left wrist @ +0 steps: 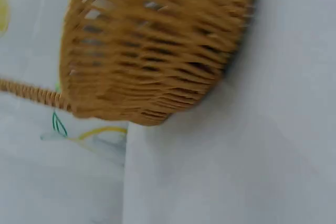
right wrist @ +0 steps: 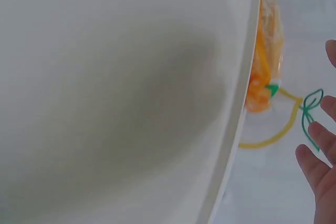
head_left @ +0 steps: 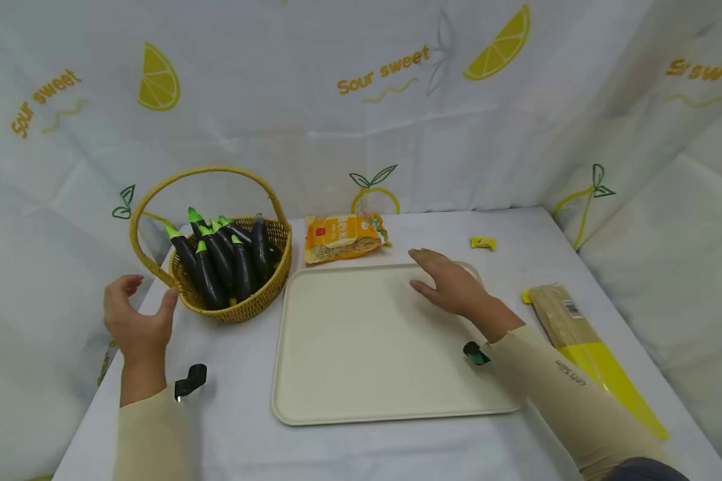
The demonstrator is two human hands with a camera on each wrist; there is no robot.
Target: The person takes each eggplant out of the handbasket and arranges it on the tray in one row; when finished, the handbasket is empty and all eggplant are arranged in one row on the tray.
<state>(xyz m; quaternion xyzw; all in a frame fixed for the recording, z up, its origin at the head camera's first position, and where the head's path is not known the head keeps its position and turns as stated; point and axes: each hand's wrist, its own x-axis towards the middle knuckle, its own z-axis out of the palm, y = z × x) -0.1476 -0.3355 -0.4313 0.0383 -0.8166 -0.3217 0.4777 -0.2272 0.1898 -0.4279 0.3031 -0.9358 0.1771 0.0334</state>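
A wicker basket [head_left: 248, 308] with a tall hoop handle stands at the back left, holding several dark eggplants [head_left: 218, 259]. Just left of it, in the head view, is my left hand [head_left: 137, 317], thumb and fingers spread apart with nothing between them. The left wrist view shows the woven side of the basket [left wrist: 152, 51], and no fingers. My right hand [head_left: 451, 286] hovers over the far right part of a cream tray [head_left: 361, 354], fingers extended and holding nothing. In the right wrist view its fingertips [right wrist: 312, 163] show beyond the tray's rim.
Behind the tray lies an orange food packet [head_left: 345, 238]. A small yellow wrapped piece [head_left: 483, 243] sits at the back right. Along the right side lies a long yellow and clear packet [head_left: 589, 354]. White printed cloth [head_left: 313, 153] hangs behind the table.
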